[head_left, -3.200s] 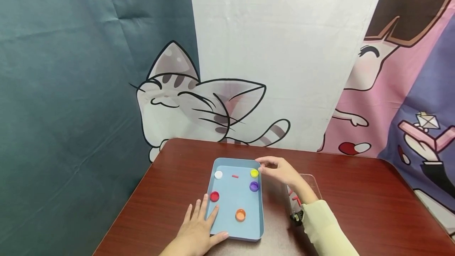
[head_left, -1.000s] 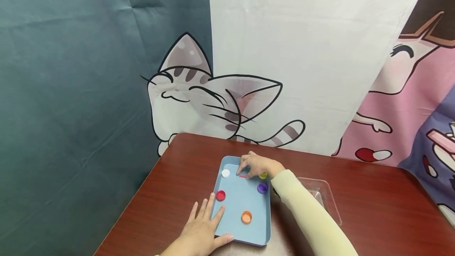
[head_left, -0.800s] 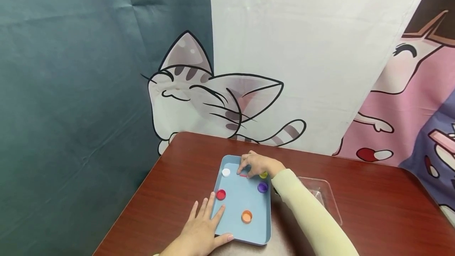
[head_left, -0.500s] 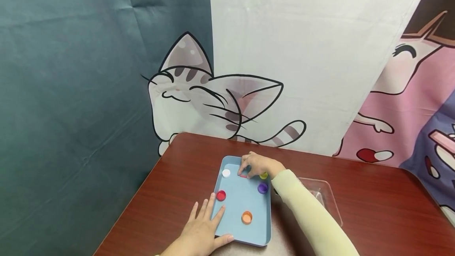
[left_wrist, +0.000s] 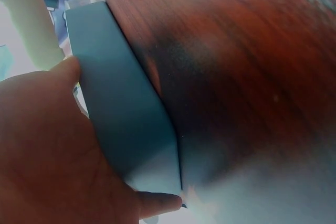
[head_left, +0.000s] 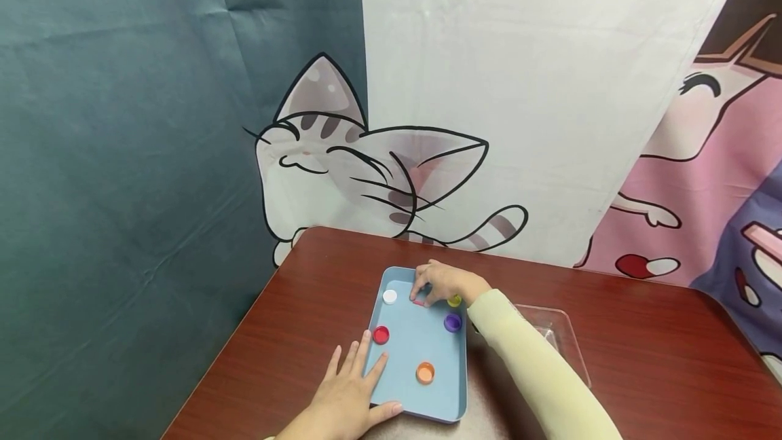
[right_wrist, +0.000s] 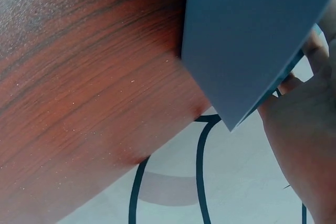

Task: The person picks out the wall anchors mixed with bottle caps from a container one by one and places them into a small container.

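Note:
A shallow blue tray point(head_left: 421, 396) lies on the table, with a small red stick point(head_left: 418, 303) in its far part. My right hand point(head_left: 446, 282) reaches over the far right rim, thumb and a fingertip pinching the stick by its two ends, low over the tray floor. My left hand point(head_left: 345, 389) is spread at the near left corner. Its fingers lie along the left rim and its thumb along the near edge; the left wrist view shows it against the tray's outer wall point(left_wrist: 121, 93). In the right wrist view the tray wall point(right_wrist: 247, 35) hides the fingertips.
Inside the tray are a white cap point(head_left: 389, 297), a red cap point(head_left: 381, 335), an orange cap point(head_left: 425, 373), a purple cap point(head_left: 453, 322) and a partly covered yellow cap point(head_left: 454, 301). A clear plastic box point(head_left: 574, 345) stands right of it, partly behind the sleeve point(head_left: 531, 358).
From the tray's far right rim, my right hand has moved left to the red stick and pinches it; over the last second it hardly moves. My left hand stays at the corner.

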Demonstrator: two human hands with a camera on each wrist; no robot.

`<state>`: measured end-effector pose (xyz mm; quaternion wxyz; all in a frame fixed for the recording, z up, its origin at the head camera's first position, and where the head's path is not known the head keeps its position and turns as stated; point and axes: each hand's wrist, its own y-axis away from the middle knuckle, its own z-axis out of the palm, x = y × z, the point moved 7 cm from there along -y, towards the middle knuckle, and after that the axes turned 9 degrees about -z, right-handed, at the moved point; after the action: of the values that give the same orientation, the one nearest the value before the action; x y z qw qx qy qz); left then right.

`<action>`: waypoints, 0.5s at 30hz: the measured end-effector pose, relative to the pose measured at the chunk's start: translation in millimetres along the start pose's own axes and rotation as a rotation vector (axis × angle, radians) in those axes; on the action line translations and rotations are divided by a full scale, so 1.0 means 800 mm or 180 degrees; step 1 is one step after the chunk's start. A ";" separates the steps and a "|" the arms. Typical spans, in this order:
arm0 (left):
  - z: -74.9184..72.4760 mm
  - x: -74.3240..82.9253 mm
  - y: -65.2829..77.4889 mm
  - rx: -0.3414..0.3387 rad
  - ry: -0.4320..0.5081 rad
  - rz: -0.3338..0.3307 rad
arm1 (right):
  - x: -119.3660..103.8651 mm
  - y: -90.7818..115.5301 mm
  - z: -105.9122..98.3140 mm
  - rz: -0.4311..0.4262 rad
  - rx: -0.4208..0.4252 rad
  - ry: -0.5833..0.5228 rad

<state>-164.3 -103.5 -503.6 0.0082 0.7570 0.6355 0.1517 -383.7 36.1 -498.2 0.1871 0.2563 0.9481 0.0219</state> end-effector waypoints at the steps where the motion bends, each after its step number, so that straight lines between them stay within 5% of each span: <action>1: 0.000 0.000 0.000 0.0001 0.0002 0.0001 | 0.000 0.000 0.000 0.0004 0.0002 0.0004; 15: 0.001 0.000 0.000 0.0052 -0.0032 0.0006 | -0.007 0.003 -0.001 0.0024 0.0036 -0.0089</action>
<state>-164.3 -103.2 -504.4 0.0050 0.7584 0.6360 0.1427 -378.6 35.3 -495.3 0.1988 0.2613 0.9445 0.0137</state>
